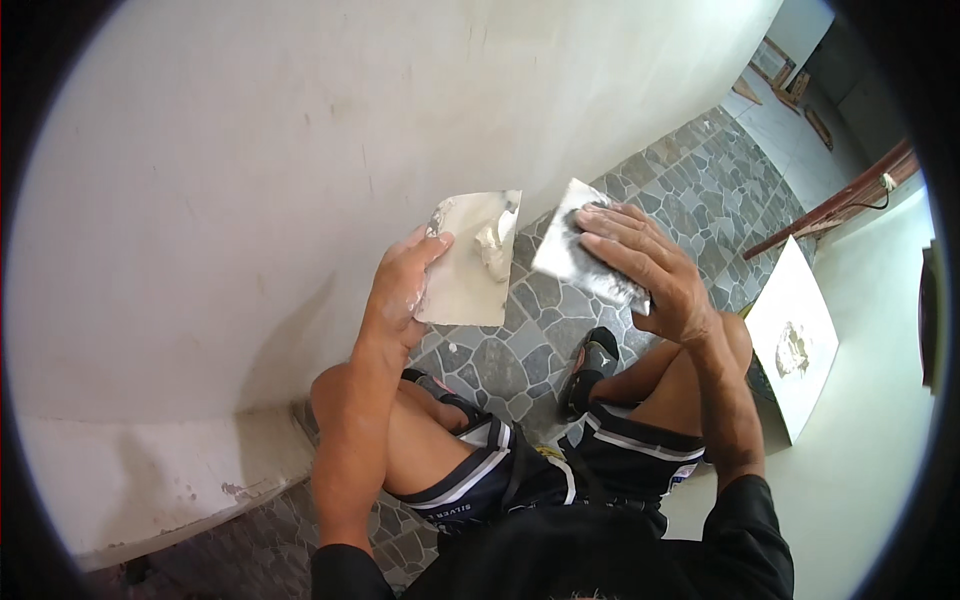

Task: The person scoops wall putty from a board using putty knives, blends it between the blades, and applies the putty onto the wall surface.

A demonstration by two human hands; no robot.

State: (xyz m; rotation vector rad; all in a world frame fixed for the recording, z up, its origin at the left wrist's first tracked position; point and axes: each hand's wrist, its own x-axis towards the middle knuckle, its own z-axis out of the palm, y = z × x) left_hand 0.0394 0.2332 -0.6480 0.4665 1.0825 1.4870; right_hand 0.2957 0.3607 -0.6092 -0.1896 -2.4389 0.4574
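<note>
My left hand (396, 288) grips a thin cream-coloured flat plate (460, 295) by its left edge, thumb lying on top. A lump of whitish putty (491, 254) sits near the plate's right side, and dark smears mark its upper corners. My right hand (665, 272) is closed on a second flat plate, a whitish spreader (560, 250) with grey-black smudges, its fingers pressed along the face. The two plates are apart, a short gap between them. Whitish residue coats my left hand around the thumb base.
A pale plastered wall (250, 150) curves along the left and ahead, with a low ledge (200, 470) at its foot. Stone-patterned tiles (500, 365) cover the floor under my feet. At right stands a tilted white board (810, 310) bearing putty, near a reddish-brown post (835, 205).
</note>
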